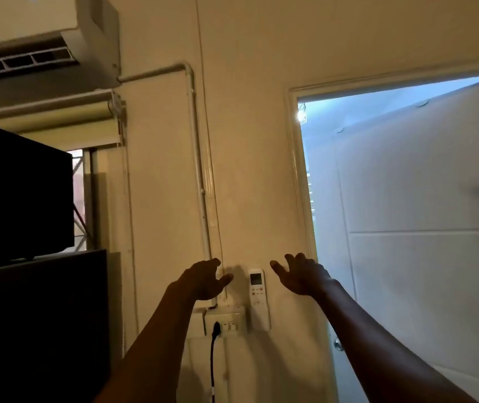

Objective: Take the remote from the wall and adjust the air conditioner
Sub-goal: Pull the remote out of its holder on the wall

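A white remote (pixel 257 289) with a small screen sits upright in a holder (pixel 262 318) on the cream wall, low in the middle of the view. My left hand (pixel 203 279) is raised just left of it, fingers spread, holding nothing. My right hand (pixel 300 274) hovers just right of the remote, also spread and empty. Neither hand touches the remote. The white air conditioner (pixel 43 33) hangs high on the wall at the top left, its vent flap showing.
A wall socket plate (pixel 226 321) with a black plug and cord (pixel 212 359) sits left of the holder. A white pipe (pixel 200 170) runs down the wall. Dark furniture (pixel 29 315) stands at left. An open doorway (pixel 407 199) lies at right.
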